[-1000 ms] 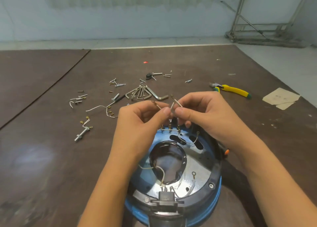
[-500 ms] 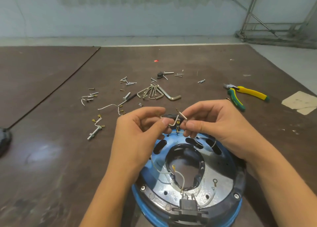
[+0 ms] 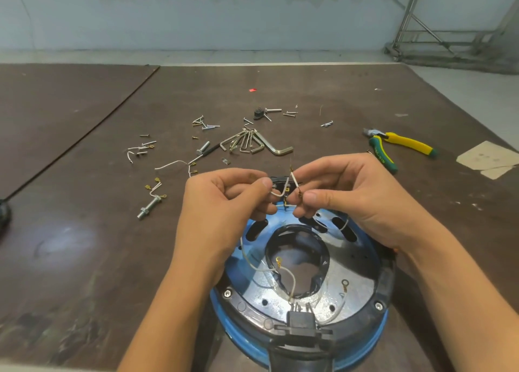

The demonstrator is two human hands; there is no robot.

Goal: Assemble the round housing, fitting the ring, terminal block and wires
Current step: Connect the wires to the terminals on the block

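Observation:
The round blue housing (image 3: pixel 373 332) with a shiny metal plate lies at the near edge of the brown table. A black ring (image 3: pixel 323 248) lines its centre hole. A black terminal block (image 3: pixel 302 321) sits at its near rim, with white wires (image 3: pixel 290 279) looping from it. Above the housing's far rim, my left hand (image 3: pixel 222 206) and my right hand (image 3: pixel 351 194) each pinch an end of a short white wire (image 3: pixel 285 187) with brass terminals. A second black block (image 3: pixel 278 180) is partly hidden behind my fingers.
Hex keys (image 3: pixel 252 142), loose screws (image 3: pixel 206 124), short wires (image 3: pixel 171 163) and a bolt (image 3: pixel 148 207) lie scattered beyond my hands. Yellow-green pliers (image 3: pixel 398 144) rest at the right, with paper scraps (image 3: pixel 491 158) further right. A seam (image 3: pixel 84 141) crosses the table at left.
Both hands have come lower and nearer the housing's far rim, still holding the short wire. The view has shifted, so the housing sits further right in frame.

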